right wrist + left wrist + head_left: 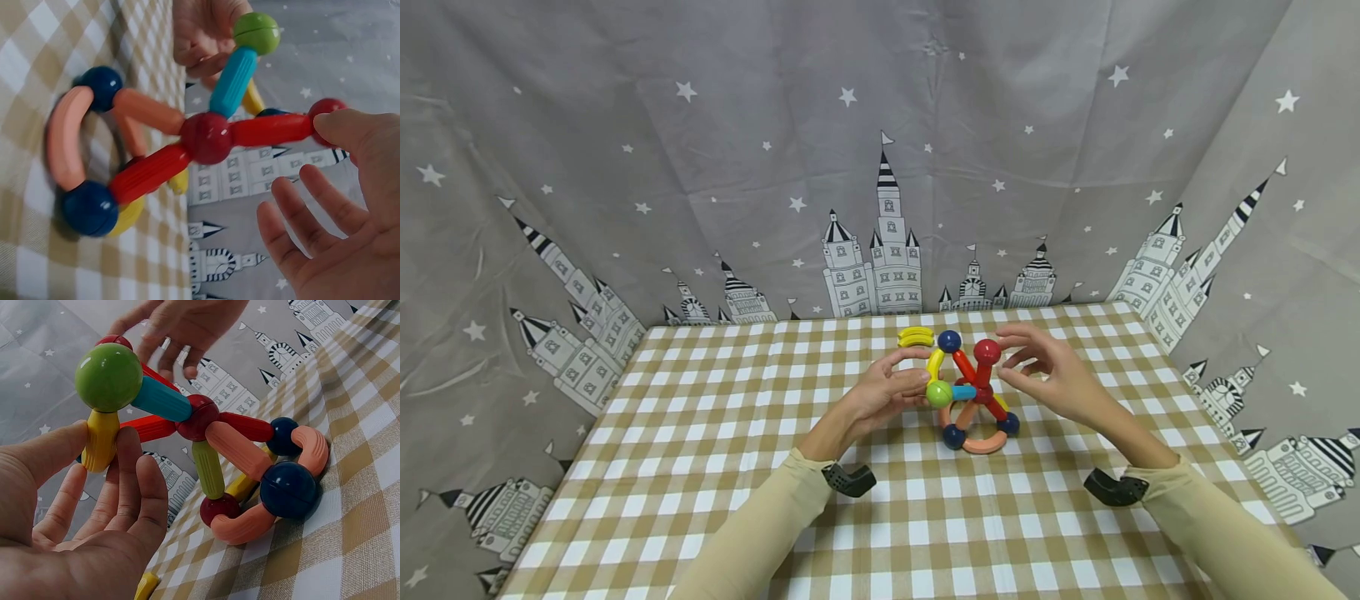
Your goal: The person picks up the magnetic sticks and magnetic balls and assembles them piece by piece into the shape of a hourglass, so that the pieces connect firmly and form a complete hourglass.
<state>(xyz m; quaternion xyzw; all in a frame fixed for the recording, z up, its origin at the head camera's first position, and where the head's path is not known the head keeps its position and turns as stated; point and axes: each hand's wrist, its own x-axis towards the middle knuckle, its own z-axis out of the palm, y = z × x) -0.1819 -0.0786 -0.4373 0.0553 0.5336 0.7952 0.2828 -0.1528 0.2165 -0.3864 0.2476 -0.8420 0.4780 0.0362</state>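
Observation:
A magnetic rod-and-ball structure stands on the cloth, with peach curved rods around its base and blue balls at the corners. My left hand pinches a yellow rod between thumb and fingers, just below the light green ball. A light blue rod links that ball to the dark red centre ball. At the upper red ball is my right hand, its thumb and fingers spread on the right side. Whether the fingertips touch that ball is hard to tell.
Two yellow curved rods lie on the checked tablecloth behind the structure. A grey curtain printed with castles and stars hangs behind the table and along both sides.

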